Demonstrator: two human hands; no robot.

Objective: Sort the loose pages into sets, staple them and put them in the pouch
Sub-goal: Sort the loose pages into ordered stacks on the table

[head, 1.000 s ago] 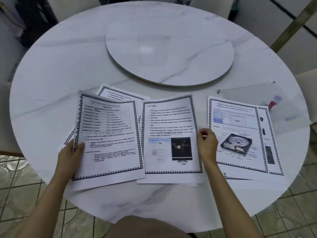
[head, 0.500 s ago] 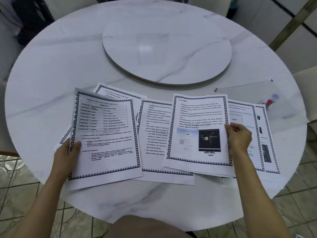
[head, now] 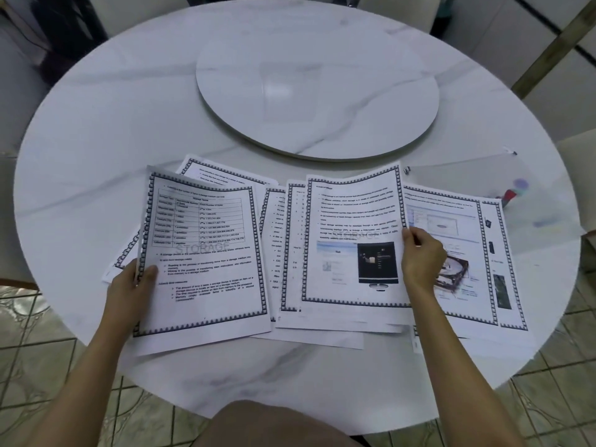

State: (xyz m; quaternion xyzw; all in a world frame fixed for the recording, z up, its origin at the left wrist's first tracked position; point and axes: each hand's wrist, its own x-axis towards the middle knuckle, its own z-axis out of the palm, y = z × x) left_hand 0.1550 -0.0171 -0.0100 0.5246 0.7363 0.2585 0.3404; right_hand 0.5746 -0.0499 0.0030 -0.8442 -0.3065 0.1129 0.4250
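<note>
Right hand [head: 421, 258] pinches the monitor page [head: 353, 240] by its right edge; vs half a second ago the page is back left, over the middle stack [head: 283, 253], clear of the drive page [head: 458, 253]. Left hand [head: 134, 283] clamps the table page [head: 203, 253] at its left edge, unchanged. Both pages portrait, long axis running away from the person, tops far; clear pouch [head: 483, 179] lies far right on table [head: 129, 124].

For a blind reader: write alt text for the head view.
Two bare hands sort bordered printed pages on a round white marble table: the left hand grips a table page, the right hand a monitor-photo page.
</note>
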